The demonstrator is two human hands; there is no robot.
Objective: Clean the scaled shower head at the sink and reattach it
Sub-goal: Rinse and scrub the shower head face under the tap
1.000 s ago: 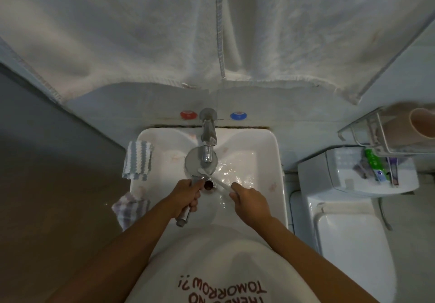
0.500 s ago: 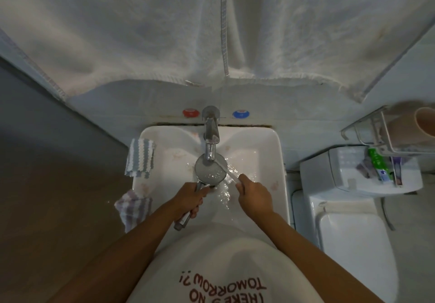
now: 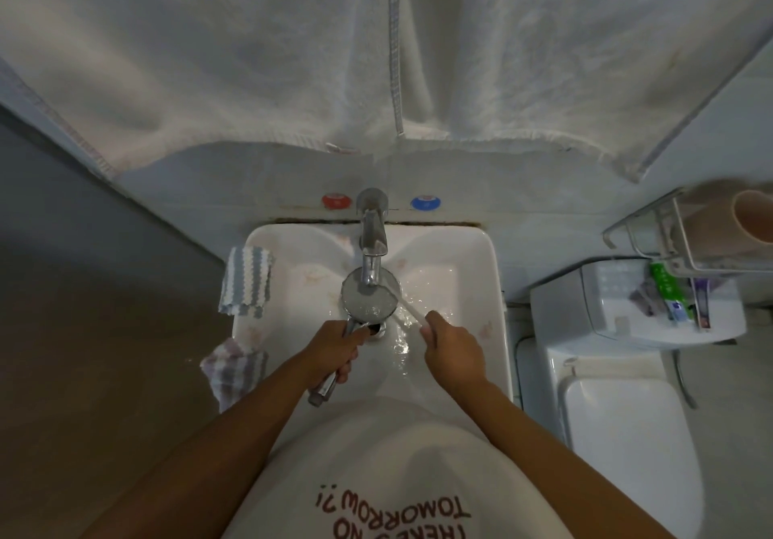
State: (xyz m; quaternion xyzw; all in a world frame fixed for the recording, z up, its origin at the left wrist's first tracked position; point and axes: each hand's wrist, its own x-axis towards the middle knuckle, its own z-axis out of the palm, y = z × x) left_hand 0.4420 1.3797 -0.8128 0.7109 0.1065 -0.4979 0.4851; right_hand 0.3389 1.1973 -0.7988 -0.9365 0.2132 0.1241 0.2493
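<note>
The shower head (image 3: 370, 293) is over the middle of the white sink (image 3: 493, 287), its round face up and directly under the tap (image 3: 372, 241), which reaches out from the wall at 12 o'clock. Its chrome handle runs down toward 7 o'clock. The left hand (image 3: 334, 350) has its fingers curled round that handle, the end of which sticks out below the fist. The right hand (image 3: 454, 350) grips a thin white brush (image 3: 408, 308) near its lower end; the brush slants up toward 10 o'clock, and its far end meets the head's right rim. Whether bristles touch the face is too small to tell. The basin floor glistens with water to the right of the head, and the dark drain (image 3: 376, 329) shows just below it, between the two hands.

A striped cloth (image 3: 247, 279) hangs over the sink's left rim at 9 o'clock, and a second cloth (image 3: 230, 371) droops off the rim at 8 o'clock. On the wall beside the tap sit a red cap (image 3: 334, 201) and a blue cap (image 3: 425, 203). A large pale towel (image 3: 293, 57) hangs across the top.

At 3 o'clock a wire rack (image 3: 652, 237) holds a pink cup (image 3: 748, 220) lying on its side. Below it the toilet tank (image 3: 585, 300) carries a green tube (image 3: 667, 287) and a few other small items, too blurred to name.
</note>
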